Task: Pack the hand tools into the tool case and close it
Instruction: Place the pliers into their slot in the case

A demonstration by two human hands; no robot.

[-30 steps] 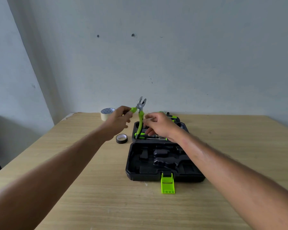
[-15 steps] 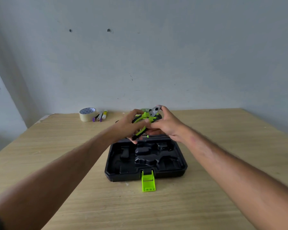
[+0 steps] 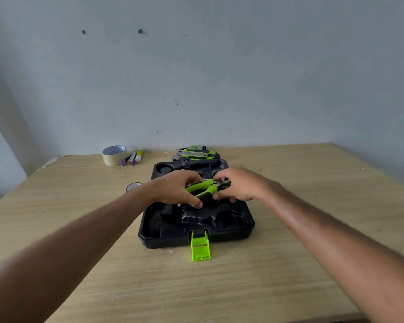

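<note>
A wooden table (image 3: 289, 264) fills the lower view, set against a grey wall. At its centre lies a black tool case (image 3: 196, 220), open flat, with a green latch (image 3: 200, 247) hanging off the near edge. Its moulded slots look mostly unfilled.

A second ago the pliers (image 3: 202, 188) stood upright in the air above the case, jaws up. Now they lie nearly level, low over the middle of the case, about where the two halves meet. This suggests they are being lowered into their slot, so the packing is at an early stage. Whether they already touch the case cannot be told.

Both arms reach forward from the lower corners and meet over the case. The left hand (image 3: 173, 190) is palm down, its fingers curled around the green handles and clamped on them. The right hand (image 3: 240, 185) pinches the metal head end, fingers closed on it.

Beyond the case, more green tools (image 3: 196, 155) wait by the wall, among them what looks like a utility knife. Far left sit a roll of masking tape (image 3: 114, 155), two purple-tipped items and a small tube. A small dark tape roll (image 3: 133, 186) rests just left of the case, partly hidden by the left wrist.
</note>
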